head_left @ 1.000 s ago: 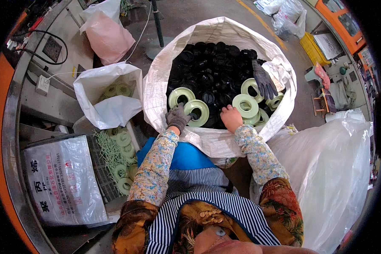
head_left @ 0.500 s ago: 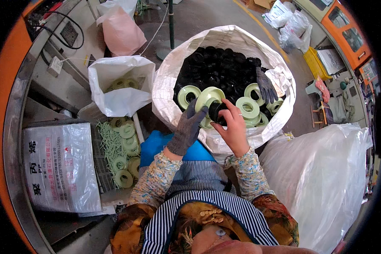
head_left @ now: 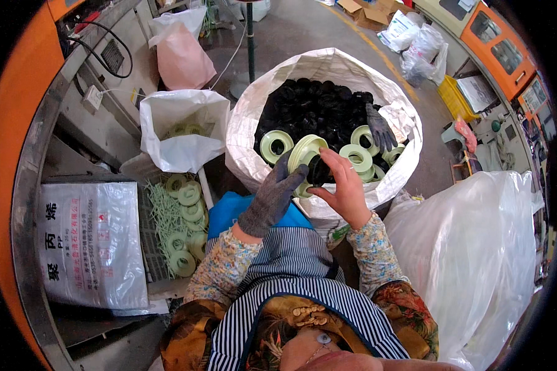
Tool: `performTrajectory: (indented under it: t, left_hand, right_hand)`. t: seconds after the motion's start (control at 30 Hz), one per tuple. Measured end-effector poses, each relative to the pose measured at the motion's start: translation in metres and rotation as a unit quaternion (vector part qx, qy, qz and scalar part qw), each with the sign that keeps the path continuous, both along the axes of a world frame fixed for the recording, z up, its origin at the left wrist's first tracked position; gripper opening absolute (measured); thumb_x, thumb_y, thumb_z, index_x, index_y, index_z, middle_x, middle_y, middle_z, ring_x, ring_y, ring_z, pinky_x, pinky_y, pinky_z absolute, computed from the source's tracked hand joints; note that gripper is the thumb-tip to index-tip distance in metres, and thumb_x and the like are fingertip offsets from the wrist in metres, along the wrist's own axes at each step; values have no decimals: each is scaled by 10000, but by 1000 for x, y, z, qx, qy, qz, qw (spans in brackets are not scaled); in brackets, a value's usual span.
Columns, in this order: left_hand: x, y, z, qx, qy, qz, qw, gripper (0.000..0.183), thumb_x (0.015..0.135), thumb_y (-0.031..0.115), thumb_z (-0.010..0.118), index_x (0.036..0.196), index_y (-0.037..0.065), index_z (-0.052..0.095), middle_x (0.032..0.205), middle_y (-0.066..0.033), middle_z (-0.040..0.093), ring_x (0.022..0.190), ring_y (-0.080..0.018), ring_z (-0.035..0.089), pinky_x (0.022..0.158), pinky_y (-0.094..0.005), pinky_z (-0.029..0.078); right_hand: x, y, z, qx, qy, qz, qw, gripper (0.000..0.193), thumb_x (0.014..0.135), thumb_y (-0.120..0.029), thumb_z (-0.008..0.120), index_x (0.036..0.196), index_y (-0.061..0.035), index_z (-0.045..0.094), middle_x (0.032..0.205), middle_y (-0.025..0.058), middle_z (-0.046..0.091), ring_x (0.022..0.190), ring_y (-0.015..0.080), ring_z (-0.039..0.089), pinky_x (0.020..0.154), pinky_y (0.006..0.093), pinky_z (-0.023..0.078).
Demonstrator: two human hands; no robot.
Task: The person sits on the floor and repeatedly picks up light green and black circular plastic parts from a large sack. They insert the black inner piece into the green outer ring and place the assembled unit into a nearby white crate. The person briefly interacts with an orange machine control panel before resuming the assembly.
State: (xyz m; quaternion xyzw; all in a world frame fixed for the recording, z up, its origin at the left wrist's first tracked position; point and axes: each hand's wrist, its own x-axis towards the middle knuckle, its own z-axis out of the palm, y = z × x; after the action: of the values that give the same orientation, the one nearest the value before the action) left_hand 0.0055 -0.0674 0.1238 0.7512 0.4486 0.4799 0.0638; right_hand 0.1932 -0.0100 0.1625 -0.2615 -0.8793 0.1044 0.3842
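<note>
My left hand (head_left: pixel 269 201), in a grey knit glove, is closed around a pale green flanged plastic ring (head_left: pixel 304 151), which is tilted nearly edge-on. My bare right hand (head_left: pixel 348 191) pinches a black round plastic part (head_left: pixel 319 172) between thumb and fingers, up against the green ring. Whether the two parts are joined cannot be seen. Both hands are over the near edge of a large white woven sack (head_left: pixel 241 142). Inside it lie many black round parts (head_left: pixel 309 105), with several green rings (head_left: pixel 356 158) on top. An empty grey glove (head_left: pixel 380 127) rests at the sack's right side.
To the left stand a smaller white bag (head_left: pixel 182 154) holding green rings and a tray area with green rings (head_left: pixel 189 193) and thin green sprues (head_left: pixel 162 213). A printed white sack (head_left: pixel 93 247) lies beside them. A big translucent bag (head_left: pixel 464 266) bulges at right.
The green ring has turned from showing its face to nearly edge-on, with the black part still against it. Both hands stay almost in place; the whole view has shifted slightly.
</note>
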Motion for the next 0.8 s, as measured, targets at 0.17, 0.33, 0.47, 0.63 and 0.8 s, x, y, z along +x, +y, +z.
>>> performTrajectory:
  t: [0.17, 0.33, 0.47, 0.63, 0.8]
  left_hand:
    - [11, -2, 8, 10, -32, -11, 999, 456, 874, -2, 544, 1315, 95, 478, 1357, -243, 409, 1204, -372, 500, 973, -399, 464]
    - [24, -5, 7, -137, -171, -21, 975, 535, 811, -80, 571, 1306, 110, 496, 1371, -271, 395, 1207, -422, 486, 963, -424, 470]
    - [18, -7, 15, -106, -147, -31, 983, 480, 892, -42, 529, 1336, 130, 472, 1375, -250, 402, 1208, -400, 486, 970, -421, 462]
    - [28, 6, -5, -95, -184, -24, 978, 413, 997, 163, 451, 1391, 60, 381, 1384, -205, 407, 1244, -320, 462, 1016, -382, 415]
    - [51, 9, -16, -211, -407, -60, 887, 443, 1027, 270, 381, 1371, -9, 376, 1393, -213, 400, 1253, -319, 454, 1043, -376, 385]
  right_hand:
    - [-5, -10, -4, -115, -7, -102, 988, 715, 755, -320, 749, 1319, -24, 423, 1196, 178, 555, 945, 342, 603, 749, 406, 505]
    - [-6, -9, -3, -240, -52, -168, 955, 793, 805, -372, 698, 1413, -54, 302, 1024, 208, 617, 752, 356, 629, 595, 429, 491]
    - [8, -12, 0, -200, -98, -36, 974, 795, 767, -288, 746, 1424, -141, 323, 1030, 182, 603, 809, 333, 623, 641, 409, 503]
    - [8, 1, -13, -185, 22, -44, 981, 764, 730, -221, 786, 1358, -44, 389, 1084, 155, 560, 827, 273, 605, 676, 339, 529]
    - [4, 1, -36, -465, 196, -33, 863, 535, 881, -182, 641, 1319, 22, 410, 1044, 118, 600, 827, 181, 646, 700, 313, 564]
